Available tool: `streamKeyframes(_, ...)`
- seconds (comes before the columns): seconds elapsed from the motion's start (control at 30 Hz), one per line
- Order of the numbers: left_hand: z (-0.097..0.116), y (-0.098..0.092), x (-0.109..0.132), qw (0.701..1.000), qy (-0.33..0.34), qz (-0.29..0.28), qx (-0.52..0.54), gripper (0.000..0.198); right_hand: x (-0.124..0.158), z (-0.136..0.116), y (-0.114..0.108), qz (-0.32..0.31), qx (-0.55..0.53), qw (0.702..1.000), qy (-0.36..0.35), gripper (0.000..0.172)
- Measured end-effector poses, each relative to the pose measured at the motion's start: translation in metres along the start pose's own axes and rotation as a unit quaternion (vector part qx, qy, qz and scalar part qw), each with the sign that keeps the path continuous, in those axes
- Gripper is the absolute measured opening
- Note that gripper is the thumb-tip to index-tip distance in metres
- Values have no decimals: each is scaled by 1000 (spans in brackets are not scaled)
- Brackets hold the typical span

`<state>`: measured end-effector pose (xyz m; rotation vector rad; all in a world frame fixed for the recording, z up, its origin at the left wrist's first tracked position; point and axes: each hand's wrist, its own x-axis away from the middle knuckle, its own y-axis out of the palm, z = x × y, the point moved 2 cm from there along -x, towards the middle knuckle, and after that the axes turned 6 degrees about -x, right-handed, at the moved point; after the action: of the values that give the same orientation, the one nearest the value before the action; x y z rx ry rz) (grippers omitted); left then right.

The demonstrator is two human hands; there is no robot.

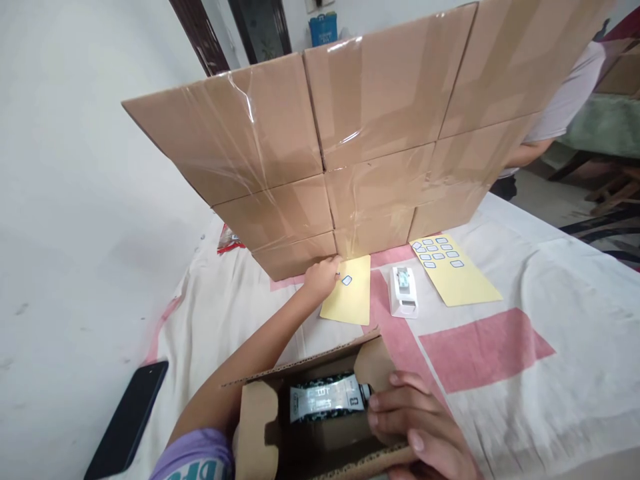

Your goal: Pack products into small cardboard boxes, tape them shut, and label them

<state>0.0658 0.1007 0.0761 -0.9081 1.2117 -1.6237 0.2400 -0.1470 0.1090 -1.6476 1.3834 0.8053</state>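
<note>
My left hand [321, 276] reaches forward to the top left corner of a yellow sheet [350, 300], fingers curled in a pinch on a small sticker at the sheet's edge. Another small white sticker [347, 280] lies on that sheet beside the fingers. My right hand [417, 430] grips the right side of an open cardboard box [260, 427] close to me. Inside the box lies a black and white printed packet [327, 398]. A white dispenser-like device [404, 291] rests between the two yellow sheets.
A wall of taped cardboard boxes [350, 133] stands across the cloth-covered table [550, 300]. A second yellow sheet [457, 273] with several stickers lies at the right. A black phone [127, 420] lies at the left. Another person [560, 113] stands behind the boxes.
</note>
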Motion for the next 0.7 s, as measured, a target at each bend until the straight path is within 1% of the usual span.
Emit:
streamKeyframes(0.13,-1,3,5,999,-25,31,-7,37,-4,0,0,4,4,1000,1,46)
streamKeyframes(0.23,-5,11,9,997,-39,63,2,38,-4,0,0,13,6,1000,-5,46)
streamKeyframes(0.33,-9,20,16,995,-43,91,5,35,-6,-1,-1,6,4,1000,7,44)
streamKeyframes(0.43,-13,28,24,994,-20,107,-1,29,-10,-2,-3,6,2,1000,12,40)
streamKeyframes(0.57,-16,33,30,992,17,124,-9,27,-15,-1,-4,14,9,1000,2,34)
streamKeyframes(0.7,-13,34,29,989,60,134,-22,33,-16,0,-3,17,9,1000,-2,30)
